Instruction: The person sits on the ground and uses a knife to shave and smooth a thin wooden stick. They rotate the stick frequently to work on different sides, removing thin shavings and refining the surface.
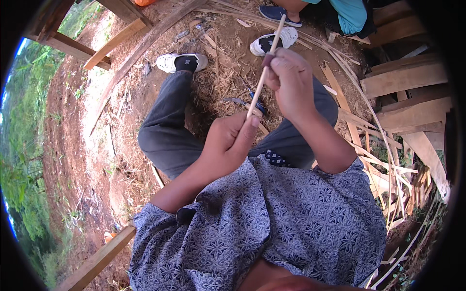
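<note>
- A thin, pale wooden stick (pixel 258 89) is held between the person's two hands, above the ground and in front of the bent legs; it slants, its upper end leaning toward the right and away from the body.
- The left hand (pixel 227 141) grasps the stick near its lower end, with the thumb pressed along it; the very end is hidden by the fingers.
- The right hand (pixel 293 85) pinches a small reddish-brown piece (pixel 267 60) against the stick, higher up; its fingers are closed around both, and the free tip of the stick rises beyond them.
- Below the hands, between the legs in dark grey trousers (pixel 167 128), a blue-handled tool (pixel 261 107) lies on the ground, partly covered by the stick; its exact kind cannot be told.
- Curled wood shavings (pixel 225 72) litter the brown soil around the white shoes (pixel 167 62).
- To the right, long split wood strips (pixel 383 177) lie in a loose heap, near broad wooden planks (pixel 405 80).
- At the top, another person's dark blue shoe (pixel 268 13) and teal garment (pixel 352 17) show.
- At the left, wooden beams (pixel 73 50) stand near the upper edge, and green plants (pixel 22 165) line the rim.
</note>
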`<state>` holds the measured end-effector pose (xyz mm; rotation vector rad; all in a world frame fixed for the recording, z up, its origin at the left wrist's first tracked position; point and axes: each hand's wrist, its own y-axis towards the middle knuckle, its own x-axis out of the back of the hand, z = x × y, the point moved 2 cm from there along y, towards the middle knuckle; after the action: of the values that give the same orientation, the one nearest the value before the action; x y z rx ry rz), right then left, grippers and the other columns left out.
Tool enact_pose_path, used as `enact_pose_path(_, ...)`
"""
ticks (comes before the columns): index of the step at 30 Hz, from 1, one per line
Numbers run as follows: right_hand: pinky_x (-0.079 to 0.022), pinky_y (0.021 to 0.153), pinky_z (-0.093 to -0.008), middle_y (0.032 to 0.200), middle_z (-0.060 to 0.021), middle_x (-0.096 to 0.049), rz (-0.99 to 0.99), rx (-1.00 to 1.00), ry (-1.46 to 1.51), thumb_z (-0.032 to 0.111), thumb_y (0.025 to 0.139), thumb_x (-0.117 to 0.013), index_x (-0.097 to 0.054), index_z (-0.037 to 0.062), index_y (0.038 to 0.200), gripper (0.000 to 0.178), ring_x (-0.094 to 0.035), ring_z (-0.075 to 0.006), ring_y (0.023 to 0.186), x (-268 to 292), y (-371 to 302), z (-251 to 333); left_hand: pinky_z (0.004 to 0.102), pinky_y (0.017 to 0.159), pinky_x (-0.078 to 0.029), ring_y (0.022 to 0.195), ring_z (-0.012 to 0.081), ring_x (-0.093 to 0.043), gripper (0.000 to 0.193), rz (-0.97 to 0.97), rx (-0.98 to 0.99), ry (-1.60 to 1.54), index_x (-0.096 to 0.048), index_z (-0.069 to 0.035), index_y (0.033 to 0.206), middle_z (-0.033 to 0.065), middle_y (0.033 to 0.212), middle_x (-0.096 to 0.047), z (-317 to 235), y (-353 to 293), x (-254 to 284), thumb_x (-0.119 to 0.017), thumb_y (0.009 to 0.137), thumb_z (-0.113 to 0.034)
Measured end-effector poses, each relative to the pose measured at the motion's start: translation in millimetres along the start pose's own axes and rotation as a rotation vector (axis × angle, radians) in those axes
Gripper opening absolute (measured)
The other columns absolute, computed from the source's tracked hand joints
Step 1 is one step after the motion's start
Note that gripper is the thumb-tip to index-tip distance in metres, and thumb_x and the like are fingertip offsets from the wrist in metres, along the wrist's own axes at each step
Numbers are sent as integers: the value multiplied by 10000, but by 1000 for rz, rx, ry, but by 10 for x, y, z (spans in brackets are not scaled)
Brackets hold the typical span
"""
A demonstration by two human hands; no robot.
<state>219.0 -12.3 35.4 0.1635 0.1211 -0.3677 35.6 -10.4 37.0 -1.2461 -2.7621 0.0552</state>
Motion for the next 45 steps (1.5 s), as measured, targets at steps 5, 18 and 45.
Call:
enact_pose_path(5, -369, 567, -248, 649, 1, -528, -208, -73, 152, 147, 909, -494, -641, -16, 799, 246, -479, -67, 625, 253, 273, -182, 310, 478, -325, 533, 65, -355, 334, -23, -222, 170, -547, 19, 799, 21, 552, -399, 321, -15, -141, -475, 1032, -209)
enact_pose_path(18, -318, 510, -238, 637, 22, -490, 107, -226, -140, 130, 894, -502, -592, 5, 774, 195, -394, -53, 542, -283, -156, -702, 385, 521, -382, 501, 214, -452, 345, -168, -39, 137, -573, 27, 814, 143, 571, -469, 585, 136, 167, -471, 1025, -226)
enact_pose_path(45, -278, 452, -215, 660, 11, -452, -201, -172, 55, 108, 926, -493, -561, -9, 879, 144, -318, -44, 495, 39, 472, -602, 376, 543, -394, 520, 228, -478, 336, 20, -68, 61, -617, 22, 859, 139, 605, -498, 520, -58, 133, -458, 1028, -222)
